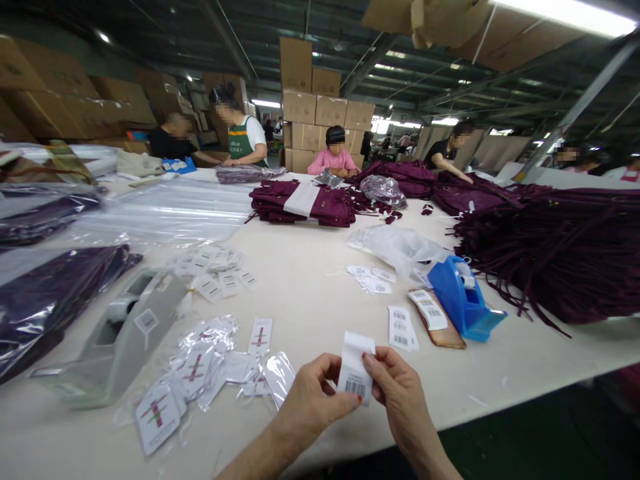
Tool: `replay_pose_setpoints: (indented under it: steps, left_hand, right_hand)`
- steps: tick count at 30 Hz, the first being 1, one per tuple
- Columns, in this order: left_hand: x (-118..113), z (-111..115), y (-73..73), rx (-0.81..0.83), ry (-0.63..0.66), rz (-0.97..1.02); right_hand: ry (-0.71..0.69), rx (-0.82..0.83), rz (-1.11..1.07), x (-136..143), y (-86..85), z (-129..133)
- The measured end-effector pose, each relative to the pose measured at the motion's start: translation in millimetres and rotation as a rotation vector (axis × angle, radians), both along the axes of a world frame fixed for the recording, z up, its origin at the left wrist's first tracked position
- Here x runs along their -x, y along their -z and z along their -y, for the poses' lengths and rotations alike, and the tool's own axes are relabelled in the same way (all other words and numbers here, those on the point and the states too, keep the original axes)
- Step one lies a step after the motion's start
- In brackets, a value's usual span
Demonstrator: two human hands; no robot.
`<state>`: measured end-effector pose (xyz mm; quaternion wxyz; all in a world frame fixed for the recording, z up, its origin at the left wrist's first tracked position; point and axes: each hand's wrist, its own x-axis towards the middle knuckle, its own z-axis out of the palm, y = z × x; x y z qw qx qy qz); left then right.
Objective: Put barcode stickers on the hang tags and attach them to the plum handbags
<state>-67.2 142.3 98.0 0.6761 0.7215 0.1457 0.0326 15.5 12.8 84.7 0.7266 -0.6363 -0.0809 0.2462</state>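
Observation:
Between my two hands, above the table's front edge, is a small white barcode label strip [356, 363]. My left hand [317, 393] pinches its lower left side, thumb near the printed bars. At its right edge, my right hand [397, 383] grips it between thumb and fingers. Just beyond lie more barcode label sheets [401, 328]. Left of my hands is a loose pile of white hang tags [195, 367] in clear plastic, some printed with a red and green design. Farther back are small white tags [213, 263] with black lines.
A grey tape dispenser [135, 327] stands at left, a blue one [463, 300] at right beside a phone-like case [445, 340] with labels on it. Folded maroon garments [305, 203], a heap of maroon straps [555, 253] and clear plastic bags [170, 203] cover the table farther back. Several people work opposite.

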Motion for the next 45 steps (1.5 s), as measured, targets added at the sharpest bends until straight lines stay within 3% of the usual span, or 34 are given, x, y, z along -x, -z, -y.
replay_pose_setpoints:
  steps: [3,4,6,8,9,12,17,19,22,26,31,38,45]
  left_hand:
    - [3.2,-5.1,-8.5,-0.242,-0.224,0.091]
    - [4.2,-8.2,-13.0,-0.345,-0.222,0.147]
    - [5.2,-13.6,-22.3,-0.493,-0.025,0.229]
    - [5.0,-14.8,-27.7,-0.473,0.249,0.178]
    - [4.8,-13.2,-27.7,-0.411,0.322,0.112]
    - [5.7,-2.3,-17.0,-0.139,0.282,-0.088]
    - [11.3,17.2,5.7,0.341,-0.088,-0.211]
    - [12.6,22.6,8.0,0.542,-0.199,-0.176]
    - [13.4,29.4,5.7,0.729,-0.230,-0.124]
    - [14.9,35.6,2.8,0.752,-0.205,-0.085]
    - [17.6,38.5,13.1,0.663,-0.202,-0.066]
    - [18.3,38.5,21.9,0.442,-0.176,-0.006]
    - [18.5,40.4,26.7,0.424,-0.122,-0.025]
  right_hand:
    - [-0.182,0.090,0.197,4.2,-8.0,3.4]
    - [-0.266,0.130,0.276,5.6,-12.1,5.0]
    - [-0.432,0.206,0.403,8.1,-20.9,8.0]
    - [-0.533,0.251,0.463,9.1,-27.3,9.9]
    - [-0.547,0.264,0.475,8.9,-28.9,10.5]
    - [-0.406,0.314,0.534,6.3,-26.6,12.9]
    - [0.194,0.414,0.734,13.9,-10.1,23.5]
    - [0.243,0.427,0.814,25.1,-0.6,26.9]
    - [0.175,0.417,0.920,44.7,15.4,26.6]
    - [0.114,0.364,0.872,59.9,25.5,20.8]
    - [0.026,0.283,0.682,58.7,17.9,20.4]
    - [0.078,0.247,0.571,58.4,24.0,22.3]
    - [0.121,0.255,0.420,58.5,25.3,20.2]
